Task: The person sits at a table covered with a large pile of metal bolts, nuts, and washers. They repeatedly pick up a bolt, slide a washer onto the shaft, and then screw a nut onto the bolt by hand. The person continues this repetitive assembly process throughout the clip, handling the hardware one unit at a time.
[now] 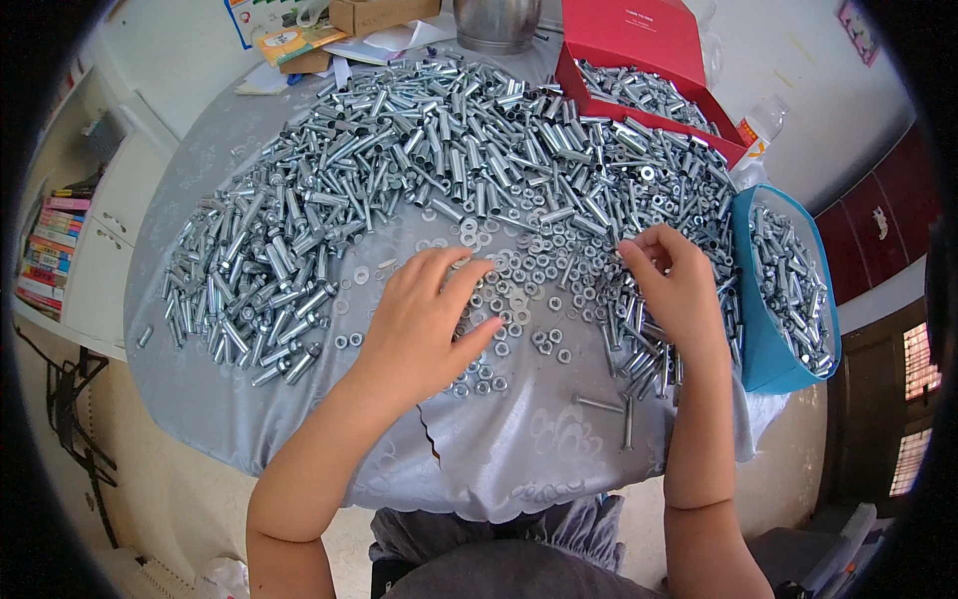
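My left hand (424, 324) is over the middle of the table, palm down, its fingers spread above a patch of loose hex nuts (501, 348) and flat washers (469, 237). Nothing shows in its grasp. To the right, my right hand (679, 285) is bent with thumb and forefinger together at the edge of the nuts; anything between the tips is too small to make out. Long bolts (649, 364) lie in a heap below its fingers, with a single bolt (628, 421) apart near the front. Behind both hands spreads a large pile of metal sleeve anchors (399, 140).
A red box (733, 150) of metal parts stands at the back right, beside a plastic bottle (766, 118). At the right edge sits a blue bin (763, 359) full of bolts. A metal pot (497, 25) and cardboard box (384, 12) are at the back. The grey tablecloth (431, 439) has a tear.
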Action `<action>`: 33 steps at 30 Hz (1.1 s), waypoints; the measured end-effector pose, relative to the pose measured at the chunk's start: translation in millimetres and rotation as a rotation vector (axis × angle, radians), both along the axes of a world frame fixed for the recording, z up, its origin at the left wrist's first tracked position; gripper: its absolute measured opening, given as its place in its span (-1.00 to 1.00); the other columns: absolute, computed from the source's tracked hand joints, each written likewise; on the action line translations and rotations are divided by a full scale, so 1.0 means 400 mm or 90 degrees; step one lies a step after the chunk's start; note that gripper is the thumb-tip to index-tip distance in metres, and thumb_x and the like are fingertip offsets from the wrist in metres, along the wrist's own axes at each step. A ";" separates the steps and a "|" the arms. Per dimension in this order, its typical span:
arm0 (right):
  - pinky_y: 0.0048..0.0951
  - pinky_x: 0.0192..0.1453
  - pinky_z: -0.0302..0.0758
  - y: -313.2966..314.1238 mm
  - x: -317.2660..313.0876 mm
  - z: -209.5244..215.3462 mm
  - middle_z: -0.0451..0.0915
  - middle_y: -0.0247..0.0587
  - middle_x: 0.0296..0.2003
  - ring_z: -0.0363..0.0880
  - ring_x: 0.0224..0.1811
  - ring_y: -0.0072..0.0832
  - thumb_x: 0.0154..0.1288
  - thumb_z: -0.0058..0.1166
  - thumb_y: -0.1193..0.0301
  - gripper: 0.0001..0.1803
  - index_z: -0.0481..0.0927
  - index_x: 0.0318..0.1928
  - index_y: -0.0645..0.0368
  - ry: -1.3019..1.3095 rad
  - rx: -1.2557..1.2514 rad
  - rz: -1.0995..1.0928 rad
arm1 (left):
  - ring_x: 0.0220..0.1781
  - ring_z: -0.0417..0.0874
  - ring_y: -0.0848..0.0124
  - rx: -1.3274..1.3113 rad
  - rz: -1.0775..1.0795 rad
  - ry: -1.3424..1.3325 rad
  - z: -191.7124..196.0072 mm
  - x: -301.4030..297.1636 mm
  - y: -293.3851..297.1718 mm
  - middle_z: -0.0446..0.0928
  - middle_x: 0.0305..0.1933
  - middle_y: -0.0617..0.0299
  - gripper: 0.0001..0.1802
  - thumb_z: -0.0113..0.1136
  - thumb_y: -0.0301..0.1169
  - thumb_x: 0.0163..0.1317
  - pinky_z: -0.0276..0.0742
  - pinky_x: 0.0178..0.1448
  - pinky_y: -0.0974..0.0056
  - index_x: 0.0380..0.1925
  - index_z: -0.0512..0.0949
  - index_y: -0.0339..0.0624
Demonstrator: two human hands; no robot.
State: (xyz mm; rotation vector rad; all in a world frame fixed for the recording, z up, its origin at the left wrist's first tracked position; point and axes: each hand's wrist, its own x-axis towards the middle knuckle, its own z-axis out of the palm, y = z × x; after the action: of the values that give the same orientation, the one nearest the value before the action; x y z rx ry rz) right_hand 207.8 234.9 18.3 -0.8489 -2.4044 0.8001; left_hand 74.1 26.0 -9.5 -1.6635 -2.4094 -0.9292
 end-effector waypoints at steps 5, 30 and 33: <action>-0.40 -0.39 0.35 0.019 0.012 0.008 0.50 -0.17 -0.55 0.43 -0.52 -0.35 0.04 0.15 0.31 -0.76 0.53 -0.42 0.27 -0.043 0.042 -0.037 | 0.17 0.27 0.07 0.007 0.018 -0.029 -0.030 -0.013 0.008 0.32 0.10 0.01 -0.39 0.22 -0.31 -0.03 0.15 0.23 0.11 0.06 0.30 -0.19; -0.31 -0.02 0.37 0.039 0.025 -0.019 0.48 -0.06 -0.23 0.43 -0.10 -0.18 -0.09 0.21 0.44 -0.59 0.48 -0.14 0.18 -0.082 0.123 0.017 | 0.01 0.40 0.15 0.056 -0.029 -0.013 -0.049 -0.011 0.029 0.41 -0.05 0.09 -0.65 0.11 -0.37 0.05 0.29 0.10 0.13 -0.13 0.44 -0.24; -0.29 -0.01 0.36 0.032 0.017 -0.026 0.47 -0.04 -0.22 0.42 -0.10 -0.15 -0.06 0.14 0.52 -0.62 0.47 -0.13 0.18 -0.062 0.135 0.037 | 0.00 0.40 0.15 0.059 -0.031 -0.011 -0.051 -0.011 0.030 0.40 -0.04 0.09 -0.65 0.13 -0.37 0.04 0.29 0.09 0.14 -0.13 0.44 -0.23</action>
State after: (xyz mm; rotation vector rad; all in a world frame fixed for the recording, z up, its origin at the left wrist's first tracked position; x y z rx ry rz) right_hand 214.7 247.8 7.8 -0.7515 -2.5542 0.5219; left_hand 69.5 38.2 -30.0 -1.6945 -2.3084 -1.0498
